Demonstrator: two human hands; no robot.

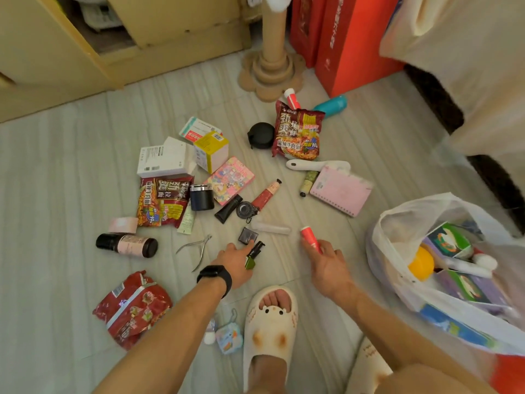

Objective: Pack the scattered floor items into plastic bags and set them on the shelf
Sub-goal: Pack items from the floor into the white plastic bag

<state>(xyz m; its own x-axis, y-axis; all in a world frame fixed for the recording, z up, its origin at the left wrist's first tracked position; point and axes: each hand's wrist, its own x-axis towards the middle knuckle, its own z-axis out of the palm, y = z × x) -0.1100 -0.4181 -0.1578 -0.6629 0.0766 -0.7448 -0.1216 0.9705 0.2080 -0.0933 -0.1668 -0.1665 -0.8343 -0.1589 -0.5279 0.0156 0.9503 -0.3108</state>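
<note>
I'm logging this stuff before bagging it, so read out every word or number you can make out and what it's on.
"劲爽拉面": large print on the noodle packet by the cardboard post.
"麻辣牛肉面": that packet's lower edge.
"加量10": its blue badge.
Same three texts, turned sideways: second noodle packet.
Too blurred or small: white lettering on the red carton, labels on the white box, yellow box and red snack bag.

Home interior, lived-in, no doubt. Pale floor (71, 172) littered with household odds: instant noodle pack (297, 132), lotion bottle (127, 245), nail nippers (196, 247), pink notebook (341, 191). Wooden cabinet (56, 52) at back, cardboard post (272, 38) beside red boxes (352, 44). Cartoon-face slipper (270, 322) on foot, plastic bag (397, 220) at right, part filled with cartons.
</note>
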